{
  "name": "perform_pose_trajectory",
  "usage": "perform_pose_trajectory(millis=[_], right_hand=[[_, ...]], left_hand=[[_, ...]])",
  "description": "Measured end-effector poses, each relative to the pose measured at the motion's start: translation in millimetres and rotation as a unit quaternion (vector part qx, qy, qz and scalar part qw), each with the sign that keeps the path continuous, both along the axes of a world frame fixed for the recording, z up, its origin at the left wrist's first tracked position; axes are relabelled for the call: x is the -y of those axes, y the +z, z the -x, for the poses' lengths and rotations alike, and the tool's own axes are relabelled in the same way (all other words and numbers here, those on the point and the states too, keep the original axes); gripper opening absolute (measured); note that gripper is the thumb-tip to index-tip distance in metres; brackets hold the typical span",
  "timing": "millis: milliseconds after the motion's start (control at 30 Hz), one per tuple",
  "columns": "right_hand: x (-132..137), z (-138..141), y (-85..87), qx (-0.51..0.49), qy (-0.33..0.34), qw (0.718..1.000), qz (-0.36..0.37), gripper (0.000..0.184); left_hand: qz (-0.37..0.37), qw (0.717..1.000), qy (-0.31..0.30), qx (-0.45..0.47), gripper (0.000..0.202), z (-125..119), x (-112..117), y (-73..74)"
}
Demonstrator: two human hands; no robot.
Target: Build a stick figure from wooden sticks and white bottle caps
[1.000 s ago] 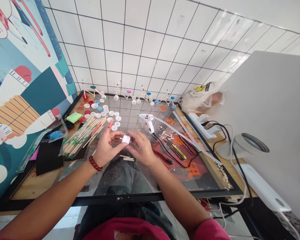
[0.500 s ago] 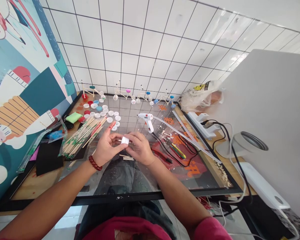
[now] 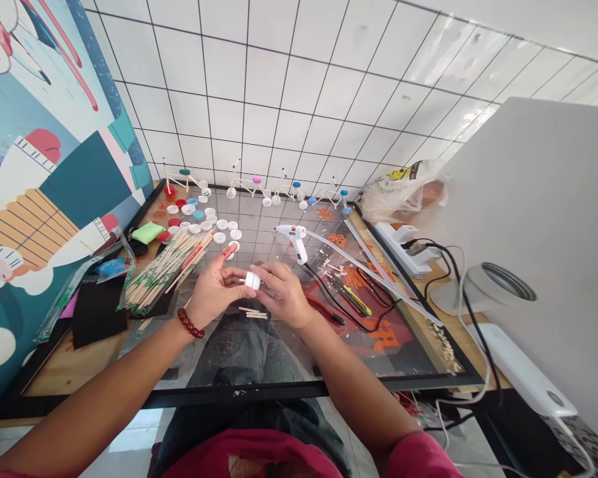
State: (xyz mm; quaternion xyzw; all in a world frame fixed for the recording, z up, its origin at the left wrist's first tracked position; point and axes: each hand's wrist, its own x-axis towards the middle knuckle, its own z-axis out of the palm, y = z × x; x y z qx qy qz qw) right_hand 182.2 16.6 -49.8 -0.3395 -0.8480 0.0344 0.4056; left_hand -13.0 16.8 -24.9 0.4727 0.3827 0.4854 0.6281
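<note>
Between my two hands is a pair of white bottle caps (image 3: 252, 281) that seem pressed together, with a short stick end poking out on their left side. My left hand (image 3: 215, 285) pinches them from the left, thumb below and index finger raised; its fingertips look reddish. My right hand (image 3: 285, 295) grips them from the right with thumb and fingers. Just below, several short cut sticks (image 3: 253, 313) lie on the glass tabletop. Beyond the hands a white hot glue gun (image 3: 292, 242) rests on its side.
Loose bottle caps (image 3: 220, 238) and a bundle of wooden sticks (image 3: 164, 275) lie to the left. Small stick-and-cap bicycles (image 3: 249, 188) line the back wall. At right are a utility knife (image 3: 356, 300), red-handled pliers (image 3: 325, 310), clear glue sticks (image 3: 379, 265), cables and a power strip (image 3: 403, 249).
The caps have turned a little between my fingers, showing a rounder face now. Both hands stay almost in place, and the view has shifted slightly.
</note>
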Motion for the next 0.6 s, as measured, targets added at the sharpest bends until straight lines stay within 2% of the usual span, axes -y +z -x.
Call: perform_pose_trajectory(millis=[167, 400, 600], right_hand=[[1.8, 0.2, 3.8, -0.01, 0.026, 1.0, 0.002, 0.047], [2.6, 1.9, 7.3, -0.001, 0.007, 1.0, 0.001, 0.048], [0.1, 0.6, 1.9, -0.02, 0.024, 0.999, 0.008, 0.044]], left_hand=[[0.014, 1.0, -0.002, -0.022, 0.107, 1.1, 0.2, 4.2], [0.047, 0.998, -0.031, 0.042, 0.095, 3.1, -1.5, 5.9], [0.062, 0.997, -0.03, 0.026, 0.103, 4.4, -2.0, 5.6]])
